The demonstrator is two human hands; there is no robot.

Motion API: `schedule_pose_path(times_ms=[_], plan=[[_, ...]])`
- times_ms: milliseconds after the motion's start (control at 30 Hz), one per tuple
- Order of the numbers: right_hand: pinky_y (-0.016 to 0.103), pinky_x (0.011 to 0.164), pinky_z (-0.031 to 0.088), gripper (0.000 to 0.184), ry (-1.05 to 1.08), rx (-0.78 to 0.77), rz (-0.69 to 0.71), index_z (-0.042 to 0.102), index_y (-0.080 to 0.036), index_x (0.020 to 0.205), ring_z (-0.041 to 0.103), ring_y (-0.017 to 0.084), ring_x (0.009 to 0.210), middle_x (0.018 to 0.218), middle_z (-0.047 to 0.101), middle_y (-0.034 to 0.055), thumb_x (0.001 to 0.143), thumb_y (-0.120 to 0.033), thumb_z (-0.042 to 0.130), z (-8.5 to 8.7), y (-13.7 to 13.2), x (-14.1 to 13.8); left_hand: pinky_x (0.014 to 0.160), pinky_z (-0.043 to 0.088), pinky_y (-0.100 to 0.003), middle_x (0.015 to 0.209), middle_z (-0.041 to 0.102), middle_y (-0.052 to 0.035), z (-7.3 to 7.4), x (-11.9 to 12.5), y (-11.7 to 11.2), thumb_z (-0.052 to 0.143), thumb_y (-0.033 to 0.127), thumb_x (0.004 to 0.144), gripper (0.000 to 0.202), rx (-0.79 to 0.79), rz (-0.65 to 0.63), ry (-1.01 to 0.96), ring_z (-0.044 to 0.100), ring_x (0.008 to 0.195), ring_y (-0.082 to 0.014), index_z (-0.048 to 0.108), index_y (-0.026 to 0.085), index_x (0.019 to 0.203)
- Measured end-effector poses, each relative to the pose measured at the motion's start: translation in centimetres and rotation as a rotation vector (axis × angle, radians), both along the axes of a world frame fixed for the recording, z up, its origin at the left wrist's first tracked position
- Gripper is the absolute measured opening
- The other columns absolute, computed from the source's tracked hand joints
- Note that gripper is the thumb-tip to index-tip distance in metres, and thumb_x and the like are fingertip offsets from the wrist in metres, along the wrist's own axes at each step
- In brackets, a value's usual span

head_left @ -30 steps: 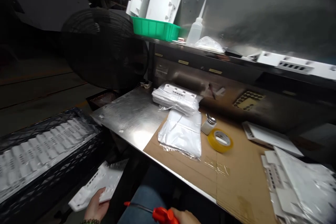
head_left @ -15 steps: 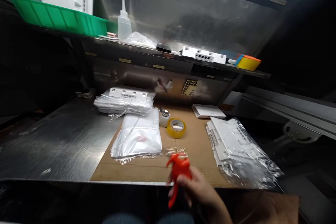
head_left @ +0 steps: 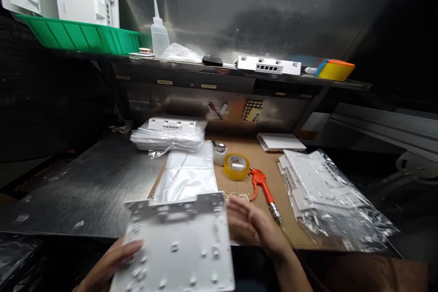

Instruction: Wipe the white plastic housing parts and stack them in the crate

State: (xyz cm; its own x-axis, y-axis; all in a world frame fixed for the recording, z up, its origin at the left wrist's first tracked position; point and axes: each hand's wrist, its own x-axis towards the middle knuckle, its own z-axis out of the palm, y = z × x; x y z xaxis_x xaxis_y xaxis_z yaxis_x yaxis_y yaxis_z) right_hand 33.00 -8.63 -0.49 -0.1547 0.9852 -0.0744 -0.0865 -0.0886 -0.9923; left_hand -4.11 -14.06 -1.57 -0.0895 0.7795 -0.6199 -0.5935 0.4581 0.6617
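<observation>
A white plastic housing panel (head_left: 185, 244), its inner side with small posts and clips facing me, is held tilted over the table's front edge. My left hand (head_left: 111, 260) grips its left edge, thumb over the face. My right hand (head_left: 255, 223) is at the panel's right edge with fingers stretched out; part of the fingertips is hidden behind the panel, and I cannot tell whether they touch it. Beyond that hand a red air blow gun (head_left: 262, 184) lies on the cardboard, its hose running toward me.
Clear plastic bags (head_left: 188, 175) and bagged white housings (head_left: 174, 134) lie left of a pump bottle (head_left: 220, 153) and a tape roll (head_left: 236, 167). More bagged panels (head_left: 315, 182) and a white box-shaped device (head_left: 280, 142) are on the right. A shelf above carries a green tray (head_left: 82, 36).
The red blow gun has gone from my right hand onto the cardboard. My left hand has come into view with the white panel, and the right hand's fingers have opened beside it.
</observation>
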Motion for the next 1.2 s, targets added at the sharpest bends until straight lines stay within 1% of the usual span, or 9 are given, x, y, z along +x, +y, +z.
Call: schedule_pose_path(times_ms=[67,167,267,367,533,733,900,1067,1200], plan=[[0.055,0.105,0.049,0.069,0.3,-0.2,0.12,0.072,-0.015,0.116,0.062,0.036,0.126,0.121,0.072,0.0199,0.08,-0.074,0.068,-0.6,-2.3,-1.5,0.071,0.06,-0.046,0.084,0.078,-0.0113,1.7,2.0,2.7,0.092,0.011,0.058,0.063,0.013,-0.281,0.035,0.075,0.082,-0.0405,0.071,0.012,0.117],[0.052,0.102,0.053,0.053,0.549,-0.406,-0.063,0.073,-0.013,0.113,0.069,0.034,0.118,0.111,0.077,0.0174,0.085,-0.058,0.074,-1.4,-3.5,-1.8,0.076,0.058,-0.047,0.091,0.075,-0.0168,3.3,4.8,6.7,0.08,0.045,0.079,0.044,0.212,-0.557,0.284,0.072,0.094,-0.039,0.073,0.012,0.109],[0.049,0.105,0.053,0.049,0.682,-0.456,-0.293,0.071,-0.016,0.12,0.07,0.032,0.118,0.114,0.078,0.013,0.081,-0.046,0.081,-1.6,-3.5,0.3,0.095,0.052,-0.051,0.1,0.072,-0.0139,3.1,6.3,9.5,0.053,0.065,0.091,0.05,0.563,-0.596,0.796,0.065,0.104,-0.0355,0.073,0.02,0.101],[0.048,0.108,0.052,0.055,0.748,-0.425,-0.446,0.067,-0.02,0.13,0.068,0.031,0.121,0.122,0.076,0.0105,0.083,-0.045,0.08,-1.3,-3.7,3.0,0.112,0.036,-0.058,0.111,0.069,-0.0115,1.7,6.4,11.1,0.074,0.058,0.075,0.038,0.701,-0.668,1.1,0.053,0.119,-0.0394,0.072,0.025,0.094],[0.048,0.11,0.051,0.06,0.761,-0.385,-0.585,0.061,-0.022,0.14,0.065,0.031,0.127,0.131,0.072,0.0091,0.087,-0.047,0.075,-0.5,-4.6,5.2,0.095,0.042,-0.06,0.105,0.069,-0.0181,0.5,5.6,12.4,0.042,0.052,0.094,0.043,0.722,-0.789,1.351,0.061,0.101,-0.0399,0.065,0.021,0.111],[0.048,0.111,0.05,0.064,0.792,-0.407,-0.637,0.056,-0.021,0.145,0.065,0.031,0.126,0.133,0.07,0.0105,0.088,-0.045,0.074,-0.4,-5.2,5.3,0.081,0.046,-0.042,0.094,0.076,-0.0055,1.8,4.6,15.3,0.059,0.044,0.089,0.024,0.671,-0.911,1.25,0.07,0.091,-0.0307,0.051,0.027,0.104],[0.047,0.11,0.051,0.069,0.779,-0.426,-0.655,0.052,-0.02,0.148,0.067,0.03,0.123,0.133,0.07,0.0115,0.088,-0.046,0.075,-0.7,-5.3,5.3,0.063,0.048,-0.032,0.066,0.069,0.0007,2.0,3.4,19.0,0.084,0.051,0.064,0.049,0.508,-0.989,0.911,0.068,0.066,-0.0219,0.048,0.023,0.081],[0.046,0.109,0.052,0.066,0.785,-0.467,-0.664,0.052,-0.021,0.147,0.069,0.029,0.119,0.129,0.072,0.0106,0.089,-0.042,0.074,-0.9,-5.3,4.9,0.068,0.052,-0.032,0.07,0.066,0.0008,1.4,2.4,21.2,0.083,0.058,0.062,0.051,0.472,-0.89,0.757,0.065,0.067,-0.0166,0.051,0.021,0.078],[0.047,0.106,0.054,0.065,0.777,-0.501,-0.625,0.057,-0.02,0.143,0.071,0.031,0.116,0.124,0.075,0.011,0.085,-0.042,0.078,-1.6,-5.2,4.4,0.061,0.045,-0.026,0.076,0.069,0.0002,1.4,2.7,20.8,0.09,0.045,0.057,0.047,0.492,-0.827,0.801,0.06,0.062,-0.0126,0.055,0.019,0.077]])
